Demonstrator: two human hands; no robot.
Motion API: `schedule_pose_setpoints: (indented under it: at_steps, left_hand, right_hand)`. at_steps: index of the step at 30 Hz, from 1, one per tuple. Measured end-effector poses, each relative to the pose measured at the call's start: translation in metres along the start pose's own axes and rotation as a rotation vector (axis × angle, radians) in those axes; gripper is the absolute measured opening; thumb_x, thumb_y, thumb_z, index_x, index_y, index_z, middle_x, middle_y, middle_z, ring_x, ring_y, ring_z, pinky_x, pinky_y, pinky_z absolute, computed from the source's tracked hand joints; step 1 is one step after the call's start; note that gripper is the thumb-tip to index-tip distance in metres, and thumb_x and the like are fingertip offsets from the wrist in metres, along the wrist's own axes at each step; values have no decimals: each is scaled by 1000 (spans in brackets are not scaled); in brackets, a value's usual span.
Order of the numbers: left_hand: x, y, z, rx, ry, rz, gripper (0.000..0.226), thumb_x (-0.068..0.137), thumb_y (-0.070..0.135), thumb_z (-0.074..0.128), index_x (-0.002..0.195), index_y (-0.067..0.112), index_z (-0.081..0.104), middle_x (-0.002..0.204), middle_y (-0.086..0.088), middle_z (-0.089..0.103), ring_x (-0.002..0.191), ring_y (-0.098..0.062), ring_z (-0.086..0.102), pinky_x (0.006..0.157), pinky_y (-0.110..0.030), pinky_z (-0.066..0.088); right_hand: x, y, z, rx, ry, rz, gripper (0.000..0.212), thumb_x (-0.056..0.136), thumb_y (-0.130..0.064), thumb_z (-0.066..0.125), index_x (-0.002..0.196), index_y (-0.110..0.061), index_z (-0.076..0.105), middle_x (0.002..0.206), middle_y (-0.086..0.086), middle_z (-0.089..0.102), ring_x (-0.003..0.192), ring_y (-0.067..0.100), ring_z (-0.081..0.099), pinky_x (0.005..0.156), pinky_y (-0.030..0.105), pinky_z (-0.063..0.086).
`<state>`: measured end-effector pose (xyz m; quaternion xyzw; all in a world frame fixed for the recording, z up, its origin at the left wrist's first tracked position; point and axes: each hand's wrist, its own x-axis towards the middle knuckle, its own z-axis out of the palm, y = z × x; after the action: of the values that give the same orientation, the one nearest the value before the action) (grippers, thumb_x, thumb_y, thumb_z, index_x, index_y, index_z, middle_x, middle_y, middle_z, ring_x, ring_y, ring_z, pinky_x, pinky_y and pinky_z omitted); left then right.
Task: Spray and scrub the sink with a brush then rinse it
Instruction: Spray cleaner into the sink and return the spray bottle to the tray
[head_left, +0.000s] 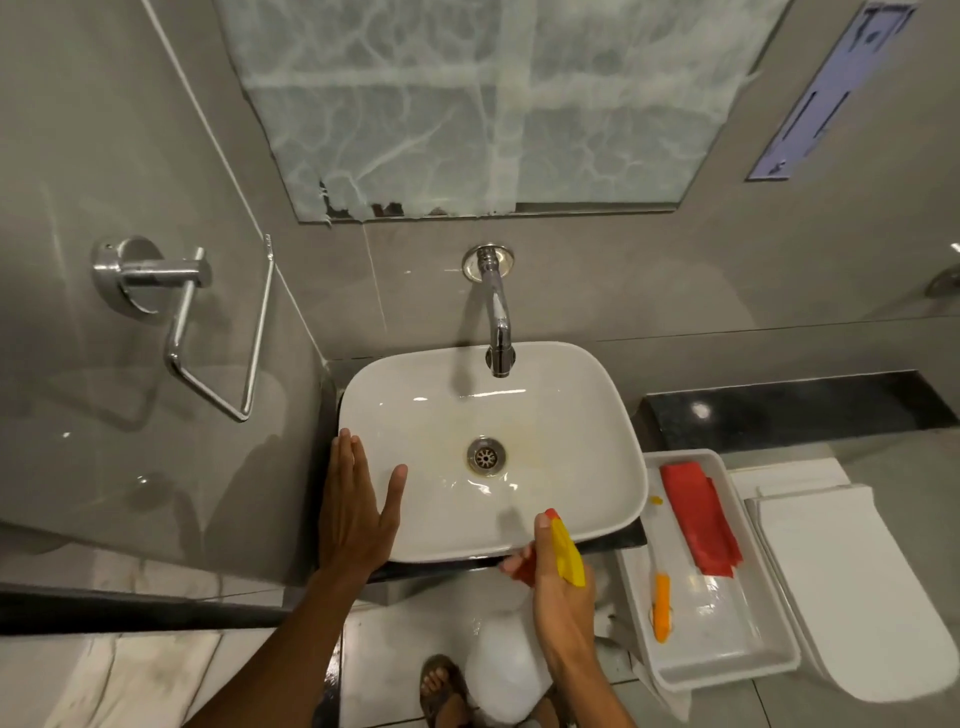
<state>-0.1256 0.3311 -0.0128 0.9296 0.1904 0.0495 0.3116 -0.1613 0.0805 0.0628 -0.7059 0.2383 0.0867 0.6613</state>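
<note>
Towel holder (208, 322) on the wall, far L of both grips. L hand (358, 506) lies flat on the sink's L rim, grip apart: fingers spread, thumb reaching over the rim into the basin, nothing held. Sink (587, 415) is white, sits on a dark desk (779, 410), with yellowish stain around the drain (487, 455), which is just R of the L thumb. Tap (497, 317) comes out of the wall above, spout over the back of the basin.

R hand (558, 577) at the sink's near-R edge, grip clamped on the spray bottle (501, 670): fingers wrapped on the red/yellow trigger head (566, 551), nozzle pointing into the basin, clear body hanging below the hand.

R of that grip, white tray (727, 670) holds a folded red cloth (698, 514) and, nearer the hand, an orange brush (661, 608), untouched. Further R, white toilet lid (857, 597). Sandalled foot (441, 686) on the floor below the bottle.
</note>
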Motion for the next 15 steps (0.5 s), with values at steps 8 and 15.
schedule_pose_setpoints:
  at_steps: [8,15]
  left_hand:
    - [0,-1,0,-27,-3,13,104,94,85,13,172,17,0,181,3,-5,166,-15,-2,132,-36,6]
    - [0,-1,1,-48,17,19,104,94,86,13,172,18,0,181,3,-4,166,-16,-1,132,-38,7]
  right_hand:
    - [-2,-6,-48,71,6,32,44,99,-64,53,86,-32,81,81,9,82,77,17,81,69,22,63]
    - [-9,17,-62,-64,36,95,42,98,-61,60,128,-36,75,53,3,52,46,10,62,68,41,67]
